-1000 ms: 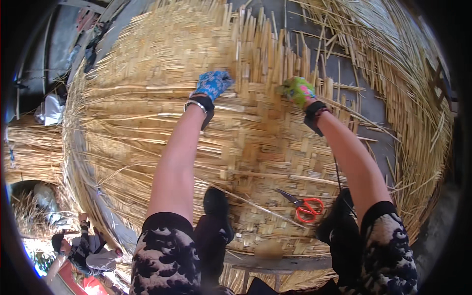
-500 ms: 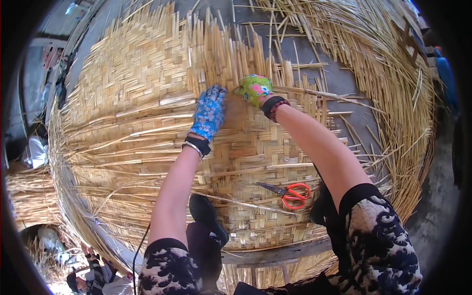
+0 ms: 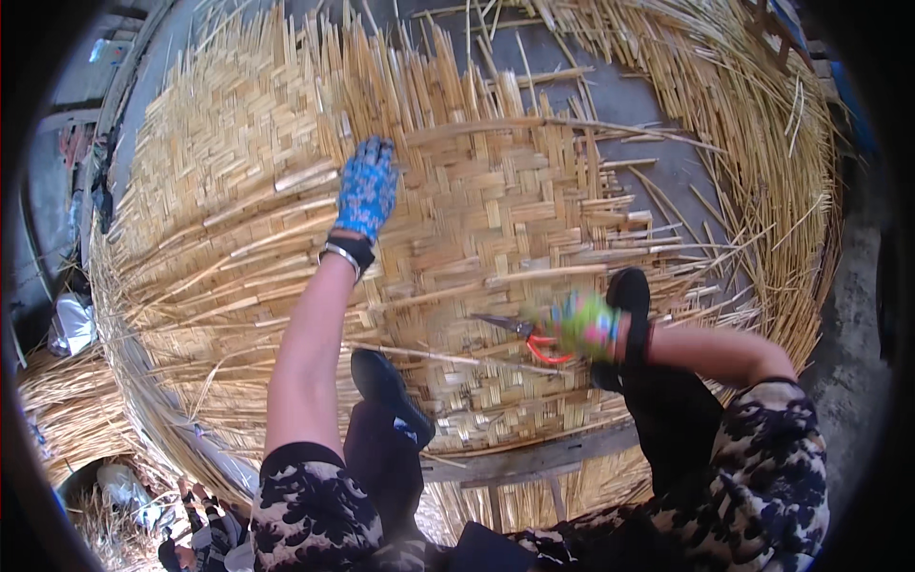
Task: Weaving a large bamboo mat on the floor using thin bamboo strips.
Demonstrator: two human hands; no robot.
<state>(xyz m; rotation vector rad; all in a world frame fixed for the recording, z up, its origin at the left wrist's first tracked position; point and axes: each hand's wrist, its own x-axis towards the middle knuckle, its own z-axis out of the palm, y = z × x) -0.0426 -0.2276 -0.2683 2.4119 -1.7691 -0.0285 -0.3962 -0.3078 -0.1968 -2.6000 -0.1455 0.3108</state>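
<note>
A large mat of woven straw-coloured strips [image 3: 496, 229] spreads beneath both my hands. My left hand [image 3: 368, 193], in a blue flowered glove, lies on the weave with its fingers stretched toward the upright loose strip ends. Scissors [image 3: 547, 352] with orange handles and dark blades rest on the mat. Over their handles is my right hand [image 3: 583, 324] in a green flowered glove, smeared by motion; whether its fingers grip the handles cannot be made out. A long strip [image 3: 515, 127] runs crosswise beyond my left hand, its right end over the grey floor.
My dark shoes [image 3: 389, 393] stand on the mat. A thick heap of loose strips [image 3: 762, 181] lies along the right side. Below the near edge runs a wooden beam [image 3: 543, 462]. At lower left, another person [image 3: 214, 543] is partly visible.
My right hand has left the far strip ends and come down toward me, onto the scissors. My left hand appears slightly further left in view. The long strip now lies across the weave.
</note>
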